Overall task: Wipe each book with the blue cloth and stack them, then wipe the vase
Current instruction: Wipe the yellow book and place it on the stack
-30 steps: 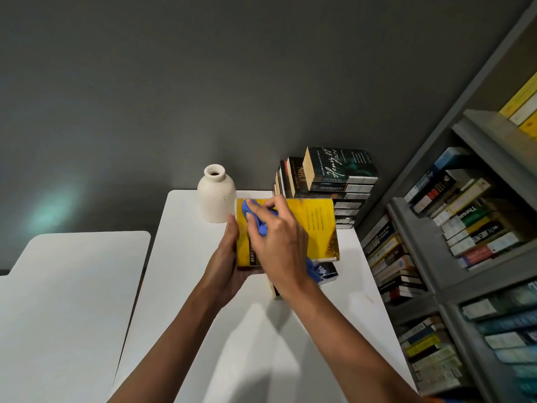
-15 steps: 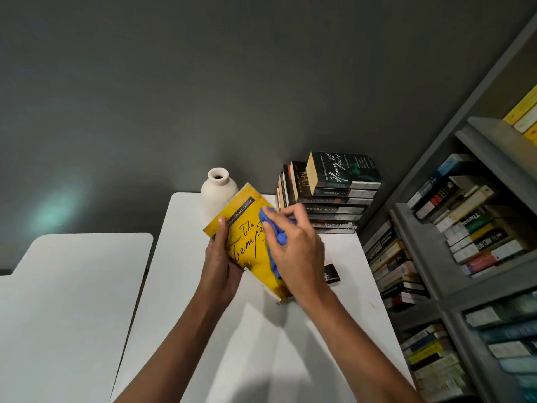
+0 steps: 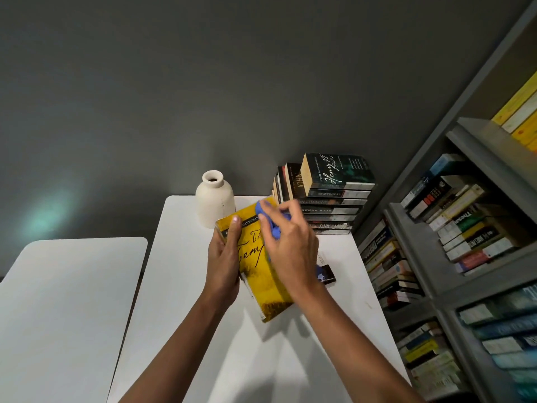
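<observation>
I hold a yellow paperback tilted above the white table. My left hand grips its left edge, thumb on the cover. My right hand presses the bunched blue cloth against the upper part of the cover, fingers curled round the cloth. A cream vase stands upright at the table's far edge, just behind the book. A stack of dark books rises at the far right corner. A small dark book lies flat on the table, partly hidden by my right wrist.
A grey bookshelf packed with books runs along the right side. A second white table stands to the left across a narrow gap. A grey wall closes the far side.
The yellow book was turned from its plain side to its titled front cover. My right hand with the cloth has moved up toward the cover's top edge.
</observation>
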Demonstrator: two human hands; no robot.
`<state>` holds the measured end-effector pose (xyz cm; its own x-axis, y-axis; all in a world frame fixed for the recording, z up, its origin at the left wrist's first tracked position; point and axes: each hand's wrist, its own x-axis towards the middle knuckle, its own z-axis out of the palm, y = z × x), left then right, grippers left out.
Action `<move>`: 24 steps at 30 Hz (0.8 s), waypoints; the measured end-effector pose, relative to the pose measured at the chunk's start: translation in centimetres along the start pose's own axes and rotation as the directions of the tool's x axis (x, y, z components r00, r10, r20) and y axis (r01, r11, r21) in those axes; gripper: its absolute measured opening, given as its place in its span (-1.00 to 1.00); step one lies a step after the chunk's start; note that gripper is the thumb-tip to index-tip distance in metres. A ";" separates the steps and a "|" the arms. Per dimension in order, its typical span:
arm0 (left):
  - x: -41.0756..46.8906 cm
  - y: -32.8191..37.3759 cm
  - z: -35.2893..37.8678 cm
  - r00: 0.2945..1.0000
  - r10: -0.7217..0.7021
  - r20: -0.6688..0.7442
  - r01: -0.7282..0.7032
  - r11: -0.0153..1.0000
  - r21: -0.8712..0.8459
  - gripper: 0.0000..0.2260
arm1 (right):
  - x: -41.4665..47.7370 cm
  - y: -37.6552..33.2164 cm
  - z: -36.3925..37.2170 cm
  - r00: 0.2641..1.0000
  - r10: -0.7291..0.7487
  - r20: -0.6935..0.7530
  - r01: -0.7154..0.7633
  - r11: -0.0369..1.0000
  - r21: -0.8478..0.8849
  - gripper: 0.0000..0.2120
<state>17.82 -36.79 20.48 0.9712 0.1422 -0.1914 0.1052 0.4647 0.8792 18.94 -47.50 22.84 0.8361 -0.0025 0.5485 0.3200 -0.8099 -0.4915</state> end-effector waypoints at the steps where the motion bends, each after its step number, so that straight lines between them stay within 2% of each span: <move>1: 0.0 0.0 -0.1 1.000 0.011 0.004 -0.011 1.000 0.007 -0.71 | -0.9 -0.2 0.0 0.999 -0.037 0.028 0.037 0.999 -0.006 -0.73; 4: -0.2 -0.2 -0.2 1.000 0.013 0.006 -0.014 0.999 0.034 -0.76 | -1.1 0.6 -0.2 0.997 -0.043 0.069 0.042 0.999 0.012 -0.74; 7: -0.2 -0.3 0.3 1.000 0.001 0.007 -0.002 0.998 0.055 -0.82 | 1.2 1.8 -0.3 0.999 0.043 -0.019 -0.043 0.999 0.015 -0.73; 9: 0.1 0.0 0.5 1.000 0.018 0.003 -0.018 0.997 0.070 -0.84 | 1.6 1.6 -0.4 0.998 0.044 -0.051 -0.044 0.999 -0.003 -0.71; 15: 0.1 0.0 -0.3 1.000 0.008 -0.007 -0.008 0.999 0.041 -0.76 | -1.8 1.5 -0.8 0.999 -0.015 0.043 0.014 1.000 0.018 -0.72; 21: 0.2 0.5 0.3 1.000 0.008 0.016 -0.009 0.999 0.042 -0.82 | 1.8 1.2 -1.3 0.998 0.036 -0.060 -0.037 0.999 -0.013 -0.74; 24: 0.5 0.9 -0.3 1.000 0.019 -0.003 -0.019 0.999 0.029 -0.73 | -0.7 0.8 -1.3 0.999 -0.032 0.005 0.032 0.999 -0.027 -0.74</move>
<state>18.35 -36.08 21.04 0.9723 0.1537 -0.1763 0.0934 0.4360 0.8951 18.05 -48.88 22.96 0.8275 0.0263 0.5608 0.3346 -0.8252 -0.4551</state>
